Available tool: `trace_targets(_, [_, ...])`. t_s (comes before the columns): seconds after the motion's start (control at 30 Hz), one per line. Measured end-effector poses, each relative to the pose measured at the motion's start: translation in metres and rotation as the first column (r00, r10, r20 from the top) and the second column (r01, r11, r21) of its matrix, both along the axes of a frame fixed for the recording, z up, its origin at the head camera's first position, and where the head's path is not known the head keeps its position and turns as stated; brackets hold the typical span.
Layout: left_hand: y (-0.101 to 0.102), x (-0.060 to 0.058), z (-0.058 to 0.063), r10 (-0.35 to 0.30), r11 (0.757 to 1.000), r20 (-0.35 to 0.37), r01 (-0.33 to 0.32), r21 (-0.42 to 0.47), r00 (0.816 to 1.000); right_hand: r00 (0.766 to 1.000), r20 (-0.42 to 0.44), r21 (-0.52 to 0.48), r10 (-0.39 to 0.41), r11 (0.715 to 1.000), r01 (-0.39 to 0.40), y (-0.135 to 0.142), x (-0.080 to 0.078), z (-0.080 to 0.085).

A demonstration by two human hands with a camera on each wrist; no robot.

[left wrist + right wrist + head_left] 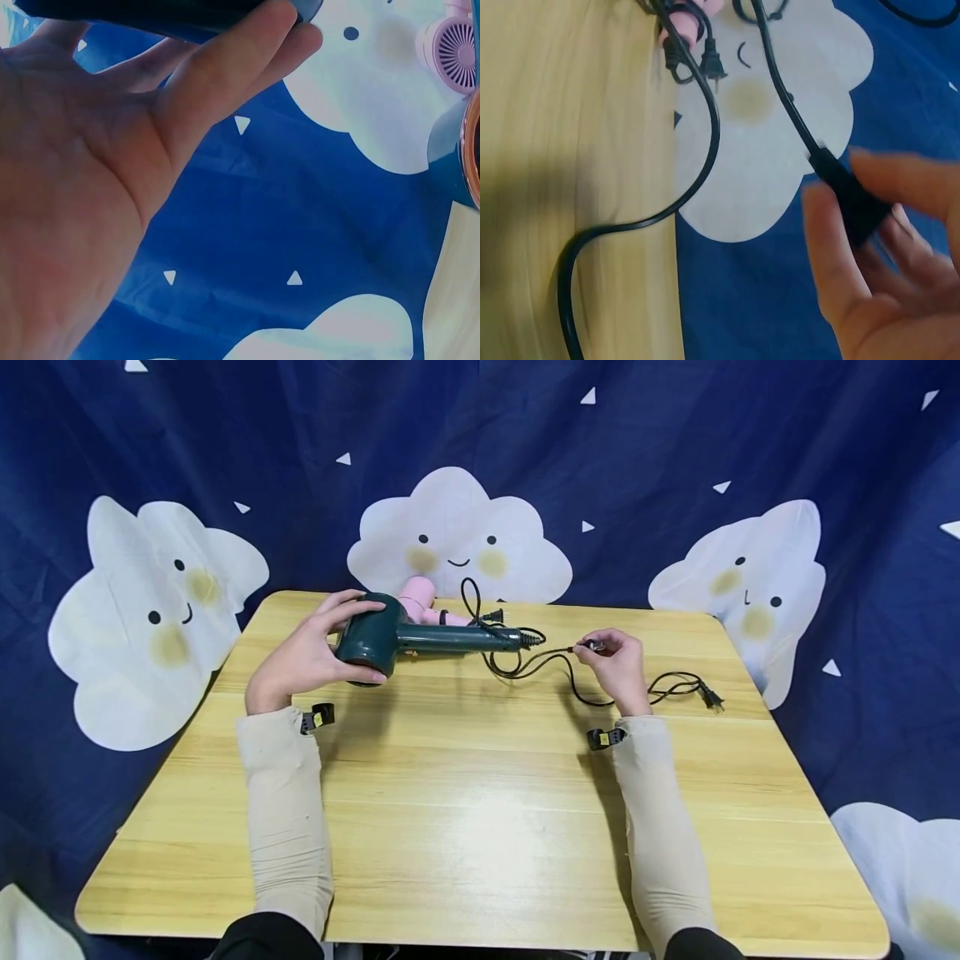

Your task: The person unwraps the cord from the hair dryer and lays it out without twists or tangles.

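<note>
A dark green hair dryer (377, 635) is held over the far part of the table by my left hand (315, 652). The fingers and thumb span its round head, and its handle points right. In the left wrist view, my left hand (97, 150) shows large below the dark body. At the right, my right hand (618, 664) pinches a black plug (594, 645) at the end of a black cord. The right wrist view shows this plug (847, 195) between thumb and fingers, its far end partly hidden.
A pink hair dryer (417, 597) lies behind the green one, partly covered, with a black plug (493, 617) near it. Another plug (711, 695) and loops of black cord (573, 681) lie on the wooden table (480, 827). A blue cloud-print curtain (300, 435) hangs behind.
</note>
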State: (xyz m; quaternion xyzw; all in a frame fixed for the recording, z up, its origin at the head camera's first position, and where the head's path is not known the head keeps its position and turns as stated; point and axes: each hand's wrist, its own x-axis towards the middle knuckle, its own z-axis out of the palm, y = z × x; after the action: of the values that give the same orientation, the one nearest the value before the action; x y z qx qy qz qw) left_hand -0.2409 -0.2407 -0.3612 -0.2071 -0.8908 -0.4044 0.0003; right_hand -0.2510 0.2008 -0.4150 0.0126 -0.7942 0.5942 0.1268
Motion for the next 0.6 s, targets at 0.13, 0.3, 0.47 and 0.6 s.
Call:
trace_targets(0.13, [0.007,-0.002,-0.001,-0.045,0.999,0.007,0.046,-0.021,0.999,0.991,-0.044,-0.238,-0.126,0.965,0.112,-0.003,0.002,0.006])
trace_targets(0.3, [0.014,-0.002,-0.001,-0.078,0.996,0.041,0.079,-0.044,0.996,0.968,-0.104,-0.565,-0.23,0.814,0.132,0.001,-0.006,0.002])
trace_targets(0.47, [0.013,0.0,-0.001,-0.075,0.996,0.043,0.077,-0.046,0.996,0.952,-0.129,-0.734,-0.278,0.673,0.097,0.008,-0.012,-0.001])
trace_targets(0.6, [0.008,0.0,-0.002,-0.053,0.998,0.007,0.053,-0.029,0.999,0.956,-0.092,-0.804,-0.279,0.587,0.094,0.017,-0.014,-0.001])
